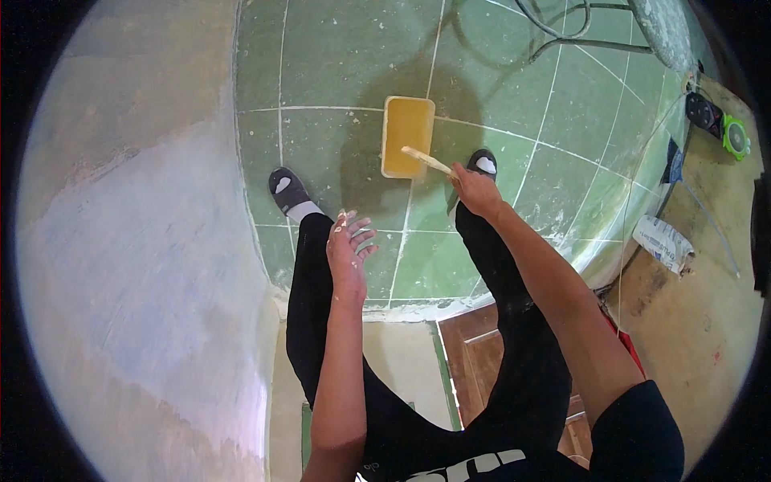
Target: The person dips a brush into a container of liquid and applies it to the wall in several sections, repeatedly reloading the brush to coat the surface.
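My right hand [477,191] is closed around one end of a pale stick-like tool [427,160]. The tool's far end reaches over the rim of a shallow yellowish rectangular tub [408,120], which stands on the green floor between my feet. What the tub holds looks smooth and amber-yellow. My left hand [348,251] hangs over my left leg, its fingers apart and nothing in it. White smears cover its thumb and fingertips.
Green tiles [337,68] spattered with white form the floor. On the left rises a patchy wall [152,241]. At the right are a crumpled white bag [663,243] and a black-and-green round device [734,136]. Grey metal chair legs [590,40] stand at the top right.
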Tool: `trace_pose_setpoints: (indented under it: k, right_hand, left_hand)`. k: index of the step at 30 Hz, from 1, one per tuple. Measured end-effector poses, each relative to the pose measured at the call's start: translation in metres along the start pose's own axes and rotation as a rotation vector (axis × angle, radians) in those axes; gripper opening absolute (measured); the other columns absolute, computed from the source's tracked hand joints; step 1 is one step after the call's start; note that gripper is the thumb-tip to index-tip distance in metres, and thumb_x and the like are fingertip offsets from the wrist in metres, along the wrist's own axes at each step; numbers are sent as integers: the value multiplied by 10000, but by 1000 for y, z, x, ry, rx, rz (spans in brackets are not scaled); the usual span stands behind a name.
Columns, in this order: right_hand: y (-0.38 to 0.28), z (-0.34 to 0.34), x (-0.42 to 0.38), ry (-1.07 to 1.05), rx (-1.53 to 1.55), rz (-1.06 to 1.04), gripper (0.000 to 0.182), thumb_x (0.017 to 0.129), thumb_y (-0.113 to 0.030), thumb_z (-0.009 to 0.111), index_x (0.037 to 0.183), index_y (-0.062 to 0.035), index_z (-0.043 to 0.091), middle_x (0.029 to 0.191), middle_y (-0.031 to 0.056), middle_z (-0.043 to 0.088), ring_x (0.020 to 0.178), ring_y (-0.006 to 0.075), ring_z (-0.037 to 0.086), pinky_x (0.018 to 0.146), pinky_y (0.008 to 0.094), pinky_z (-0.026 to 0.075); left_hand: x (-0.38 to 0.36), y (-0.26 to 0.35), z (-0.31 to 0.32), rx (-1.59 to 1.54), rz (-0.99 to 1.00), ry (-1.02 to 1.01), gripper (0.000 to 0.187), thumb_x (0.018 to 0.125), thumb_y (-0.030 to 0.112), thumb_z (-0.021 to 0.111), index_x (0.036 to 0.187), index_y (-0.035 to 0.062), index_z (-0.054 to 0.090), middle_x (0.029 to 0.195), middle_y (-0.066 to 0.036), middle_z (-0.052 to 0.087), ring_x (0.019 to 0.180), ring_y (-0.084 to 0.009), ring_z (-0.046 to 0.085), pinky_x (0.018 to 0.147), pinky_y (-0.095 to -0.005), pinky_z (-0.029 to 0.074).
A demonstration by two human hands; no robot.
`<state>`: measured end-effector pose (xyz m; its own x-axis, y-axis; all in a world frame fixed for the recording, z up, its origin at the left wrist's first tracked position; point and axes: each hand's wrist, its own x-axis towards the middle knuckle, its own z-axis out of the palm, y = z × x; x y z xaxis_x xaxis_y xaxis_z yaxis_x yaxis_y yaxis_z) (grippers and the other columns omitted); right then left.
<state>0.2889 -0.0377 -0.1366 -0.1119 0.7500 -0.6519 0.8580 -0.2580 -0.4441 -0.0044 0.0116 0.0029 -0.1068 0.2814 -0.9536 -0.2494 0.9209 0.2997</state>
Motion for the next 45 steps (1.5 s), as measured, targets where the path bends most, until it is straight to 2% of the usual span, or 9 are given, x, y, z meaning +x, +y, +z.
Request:
trace_pose_setpoints:
  k: [4, 11, 14, 16, 28, 35, 38, 43, 45]
  right_hand:
    - [-4, -1, 0, -28, 0, 63, 298, 1015, -333, 430, 1189, -92, 434, 838, 221, 666, 766, 443, 650, 659, 572, 501]
    - [2, -9, 3, -66, 4, 31, 273, 1016, -326, 424, 1147, -87, 442, 801, 225, 664, 757, 452, 647, 667, 576, 502]
    - [3, -11, 4, -79, 27, 44, 357, 1009, -316, 467, 1233, -38, 467, 844, 244, 662, 780, 443, 634, 674, 559, 472]
    - [5, -11, 3, -33, 29, 16, 269, 1013, -316, 430, 1134, -76, 455, 797, 234, 664, 758, 449, 651, 667, 570, 504]
    - [8, -16, 12, -100, -17, 6, 270, 1008, -310, 442, 1117, -64, 458, 773, 236, 665, 726, 450, 654, 643, 567, 510]
    - [-1, -14, 7, -38, 16, -4, 306, 1015, -340, 427, 1122, -56, 461, 774, 234, 664, 720, 447, 652, 630, 569, 507]
    - [-7, -19, 3, -101, -15, 42, 328, 1022, -363, 414, 1122, -55, 463, 804, 238, 663, 746, 445, 651, 667, 556, 518]
    - [-14, -19, -6, 22, 0, 14, 332, 1019, -348, 442, 1158, -48, 461, 1059, 232, 633, 888, 407, 652, 729, 512, 525]
    - [-11, -17, -10, 48, -13, -9, 317, 1010, -319, 460, 1179, -51, 460, 1092, 217, 623, 903, 402, 652, 731, 506, 527]
  left_hand:
    - [0, -3, 0, 10, -5, 6, 545, 989, 480, 478, 1329, 55, 492, 1117, -105, 620, 975, -210, 600, 789, -354, 476]
    - [-2, -4, 3, 18, -10, 12, 540, 990, 480, 477, 1324, 57, 495, 1112, -94, 622, 969, -201, 601, 777, -349, 477]
    - [-1, -4, 4, 14, -8, 16, 534, 991, 477, 476, 1325, 61, 495, 1111, -90, 623, 969, -200, 601, 777, -350, 477]
    - [0, -4, 5, 17, -4, 11, 532, 992, 476, 475, 1327, 63, 494, 1111, -89, 623, 969, -200, 601, 777, -350, 477]
    - [2, -6, 3, 44, -18, 4, 549, 991, 486, 472, 1341, 65, 483, 1137, -99, 624, 986, -205, 597, 811, -364, 469]
    - [4, -7, 2, 22, -11, 13, 530, 998, 482, 461, 1331, 69, 493, 1137, -98, 622, 990, -208, 596, 815, -367, 469]
    - [3, -7, 0, 15, -7, 7, 517, 1000, 477, 462, 1320, 72, 499, 1133, -95, 622, 989, -208, 598, 808, -364, 472]
    - [3, -8, -2, 10, -6, -2, 504, 1001, 469, 463, 1313, 75, 502, 1131, -91, 624, 982, -209, 600, 800, -361, 476]
    - [2, -8, -2, 14, -11, 11, 505, 1001, 469, 462, 1316, 77, 502, 1128, -91, 625, 980, -209, 601, 799, -362, 477]
